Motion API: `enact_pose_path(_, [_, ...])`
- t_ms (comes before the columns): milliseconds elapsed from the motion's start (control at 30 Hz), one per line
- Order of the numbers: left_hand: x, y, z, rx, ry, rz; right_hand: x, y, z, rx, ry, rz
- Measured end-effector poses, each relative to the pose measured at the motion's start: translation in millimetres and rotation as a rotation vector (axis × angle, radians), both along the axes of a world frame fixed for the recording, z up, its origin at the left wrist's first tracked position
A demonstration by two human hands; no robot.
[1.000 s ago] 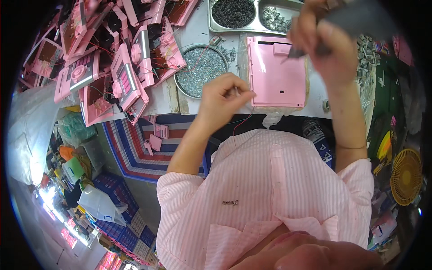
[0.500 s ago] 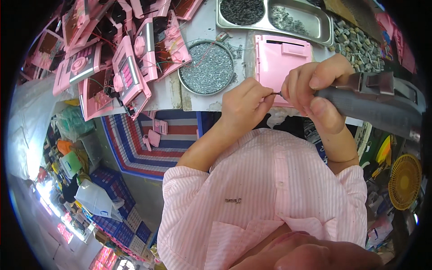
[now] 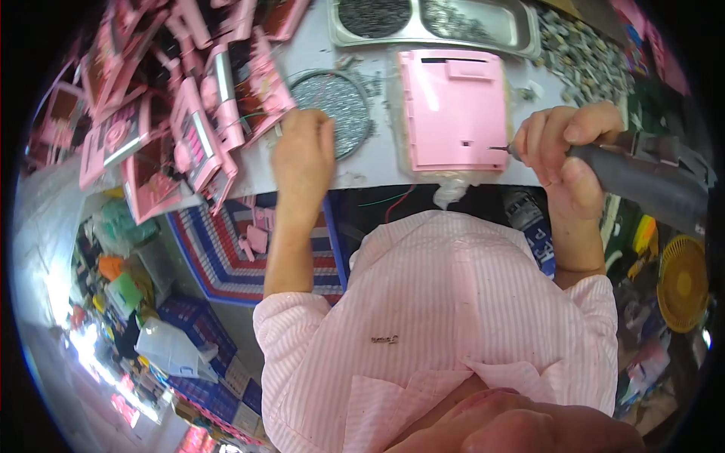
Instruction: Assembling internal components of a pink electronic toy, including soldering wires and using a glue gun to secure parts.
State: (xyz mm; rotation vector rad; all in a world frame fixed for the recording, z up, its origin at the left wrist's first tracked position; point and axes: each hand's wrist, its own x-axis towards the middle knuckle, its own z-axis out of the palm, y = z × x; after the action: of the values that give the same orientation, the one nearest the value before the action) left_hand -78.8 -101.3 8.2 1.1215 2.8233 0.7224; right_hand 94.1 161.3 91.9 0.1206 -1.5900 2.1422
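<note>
My right hand (image 3: 570, 147) is wrapped round a dark grey power screwdriver (image 3: 642, 185) with a thin bit. The bit points left at the lower right of a flat pink plastic case (image 3: 453, 106); whether it touches the case I cannot tell. The case lies on clear plastic wrapping on the table. At the left rim of a round dish of small silver screws (image 3: 343, 106) is my left hand (image 3: 303, 155), beside the nearest of the pink wired housings (image 3: 202, 136). Its fingertips are blurred and partly hidden, so what they hold does not show.
A metal tray (image 3: 423, 45) with dark and silver small parts stands at the back. Small metal parts (image 3: 581, 60) are heaped at the back right. Below the table's front edge, a striped blue-rimmed basket (image 3: 257, 279) holds a few pink pieces.
My left hand has left the bit tip and moved left to the screw dish. The screwdriver, in my right hand, now has its bit at the pink case's lower right.
</note>
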Motion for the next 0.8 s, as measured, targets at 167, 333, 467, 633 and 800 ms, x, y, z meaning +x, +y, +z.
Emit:
enact_pose_path(167, [6,24,9,0.187,-0.101,-0.076,38,4,-7,0.019,-0.032,-0.038])
enact_pose_path(333, [50,73,35,0.390,-0.380,-0.431,42,9,-25,0.007,0.023,0.014])
enact_pose_path(467, [70,102,24,0.415,-0.503,-0.488,43,3,-42,0.071,0.020,0.003])
enact_pose_path(633, [76,101,14,0.337,-0.412,-0.512,40,8,-43,0.270,0.104,0.014])
enact_pose_path(800, [86,102,10,0.447,-0.281,-0.513,44,7,-43,0.062,-0.001,0.020])
